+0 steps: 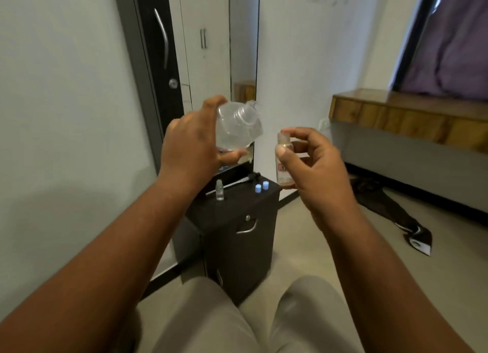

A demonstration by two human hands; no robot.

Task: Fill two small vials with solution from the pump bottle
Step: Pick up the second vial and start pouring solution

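Half-full bottle [239, 129] tilted, uncapped vial [284, 158] upright

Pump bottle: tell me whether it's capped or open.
Open. The bottle in the left hand shows a bare threaded neck; the pump lies on the cabinet.

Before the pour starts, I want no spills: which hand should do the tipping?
Left. The left hand already grips the open bottle, neck angled toward the vial that the right hand holds upright.
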